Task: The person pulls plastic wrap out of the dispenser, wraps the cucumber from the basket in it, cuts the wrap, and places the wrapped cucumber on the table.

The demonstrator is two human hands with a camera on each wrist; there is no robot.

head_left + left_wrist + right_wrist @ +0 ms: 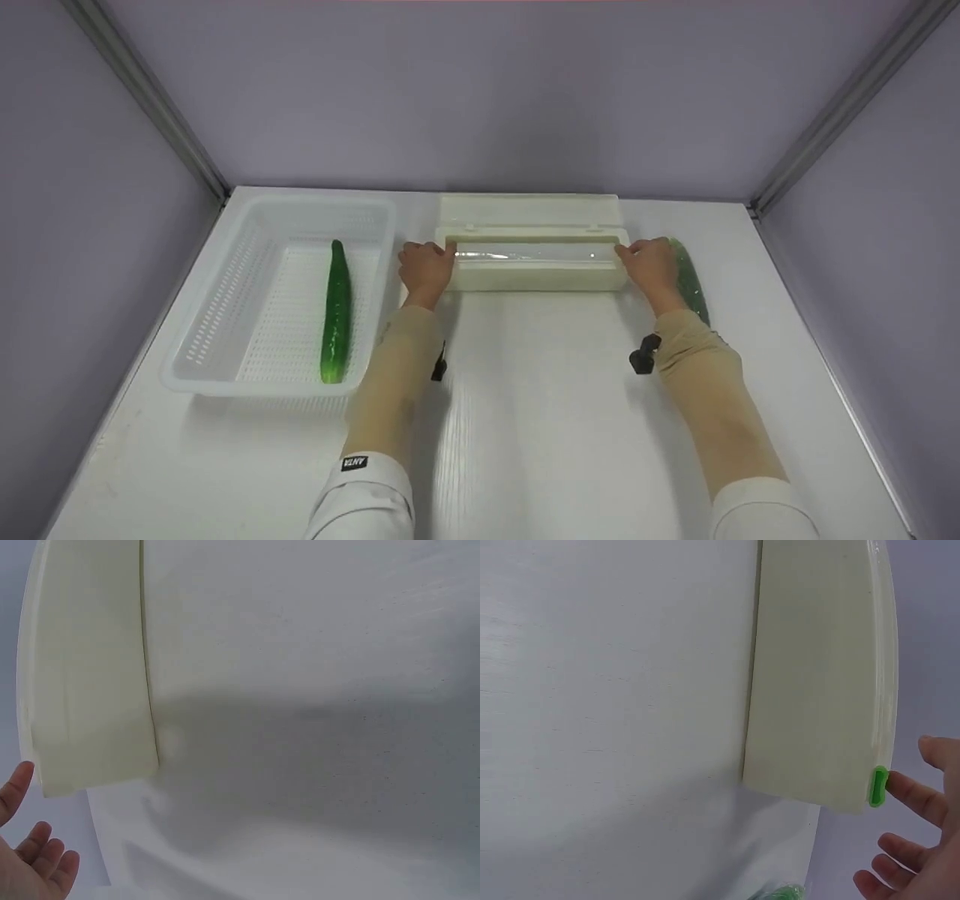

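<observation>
Both hands at the cling-film dispenser (534, 259), a cream box sitting at the back-centre of the white desk (555, 420), lid flipped open toward the back wall, film roll (534, 253) exposed along its length. Left hand (425, 268) is at the box's left end, thumb up at the top corner; in the left wrist view its fingers (41, 859) are loosely spread beside the box end, not wrapped round anything, so that grip reads as open. Right hand (651, 264) mirrors it at the right end; in the right wrist view the fingers (915, 795) are extended, one fingertip touching or just beside a small green tab (878, 787) on the box's corner, cannot tell which. Grip open there too, nothing pinched that I can see. Just right of the right hand, partly hidden behind it, lies a cucumber wrapped in film (690, 281), flat on the desk, long axis running front to back. Left of the dispenser is a white perforated basket (225, 300) with one bare cucumber (337, 313) lying lengthwise inside, toward its right side. Basket and dispenser near each other, not touching. Beige sleeves on both forearms, a small black device at each wrist.
</observation>
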